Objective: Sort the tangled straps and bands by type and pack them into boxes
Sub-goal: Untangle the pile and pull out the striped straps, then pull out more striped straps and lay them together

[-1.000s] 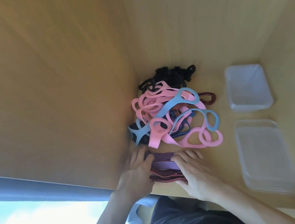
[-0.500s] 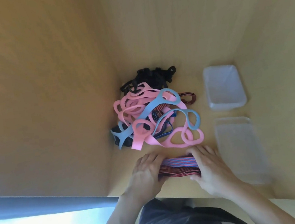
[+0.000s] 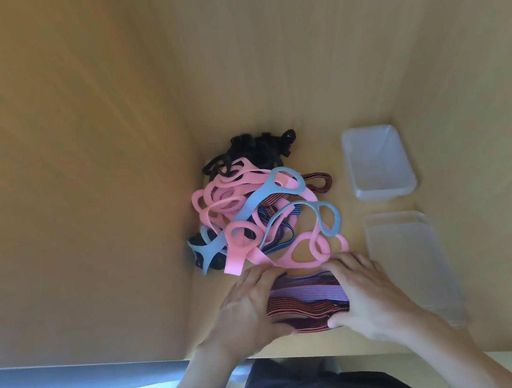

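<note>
- How many striped bands, and where?
- One flat stack of striped bands (image 3: 307,301), lower centre of the frame. The layers are too close to count. Two hands hold it.
- Their pose?
- The left hand (image 3: 247,306) cups its left end and the right hand (image 3: 370,293) its right end. Their fingers are pressed together over the far edge, thumbs at the near edge.
- Around it?
- Just above is one tangled pile (image 3: 264,219): smooth pink loops (image 3: 235,196), two blue loops (image 3: 258,198), black webbing (image 3: 255,151). To the right sit one clear plastic box (image 3: 378,163) and one flatter clear container (image 3: 412,264).

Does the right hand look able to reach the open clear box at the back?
Likely yes: nothing stands between the right hand and the open box, though it grips striped bands.
</note>
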`<action>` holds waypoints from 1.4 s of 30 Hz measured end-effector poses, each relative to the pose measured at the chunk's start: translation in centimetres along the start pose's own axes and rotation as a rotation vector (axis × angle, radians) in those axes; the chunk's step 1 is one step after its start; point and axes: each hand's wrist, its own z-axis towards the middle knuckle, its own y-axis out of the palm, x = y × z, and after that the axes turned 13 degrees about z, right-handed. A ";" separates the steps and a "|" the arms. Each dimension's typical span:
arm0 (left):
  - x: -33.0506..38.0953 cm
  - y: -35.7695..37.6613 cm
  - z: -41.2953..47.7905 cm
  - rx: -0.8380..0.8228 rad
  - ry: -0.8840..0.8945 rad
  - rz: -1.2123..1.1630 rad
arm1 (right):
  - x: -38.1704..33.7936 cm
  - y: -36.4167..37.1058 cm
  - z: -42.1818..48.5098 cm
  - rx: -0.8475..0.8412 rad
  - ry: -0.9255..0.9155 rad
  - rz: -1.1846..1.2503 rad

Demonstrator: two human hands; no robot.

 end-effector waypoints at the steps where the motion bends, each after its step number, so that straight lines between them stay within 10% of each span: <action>1: -0.2 -0.4 -0.1 0.005 -0.025 -0.055 | -0.1 -0.3 0.1 0.012 -0.014 0.050; 7: -0.9 -2.1 0.0 0.113 -0.143 -0.235 | -1.2 -1.5 2.8 0.201 -0.107 0.327; 23: -3.8 -1.0 1.8 0.023 -0.246 -0.114 | -4.7 1.0 11.7 0.104 -0.160 -0.241; 42: -4.0 -3.1 5.8 0.246 -0.164 -0.026 | -4.7 -4.2 12.4 0.235 -0.021 0.292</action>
